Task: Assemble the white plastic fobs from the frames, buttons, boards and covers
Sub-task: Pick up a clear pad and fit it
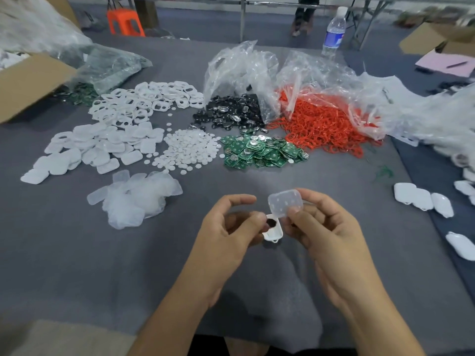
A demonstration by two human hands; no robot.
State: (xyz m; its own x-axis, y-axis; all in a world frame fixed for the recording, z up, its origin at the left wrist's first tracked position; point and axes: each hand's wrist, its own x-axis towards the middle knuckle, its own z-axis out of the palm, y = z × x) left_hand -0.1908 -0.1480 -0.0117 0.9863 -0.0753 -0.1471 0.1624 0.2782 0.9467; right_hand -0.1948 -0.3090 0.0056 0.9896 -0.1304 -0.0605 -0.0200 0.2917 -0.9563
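the left hand has its fingers curled, and thumb and fingertips pinch a small white shell above the near part of the grey table; a dark round part shows inside the shell. the right hand pinches a translucent pad by its lower edge between thumb and forefinger, with the other fingers loosely curled. the pad stands tilted over the far edge of the shell; whether the two touch cannot be told. judged step: seating the pad into the shell. risks from here: the pad is thin and flexible, so pressing it from one edge only may buckle it or leave a corner proud of the rim. if its dimples do not line up with the shell openings, it may seat skewed. a narrow pinch on the shell may let it twist or drop under pressure, and the dark part could shift. spare parts lie well apart: translucent pads, round buttons, green boards, white frames and closed fobs.
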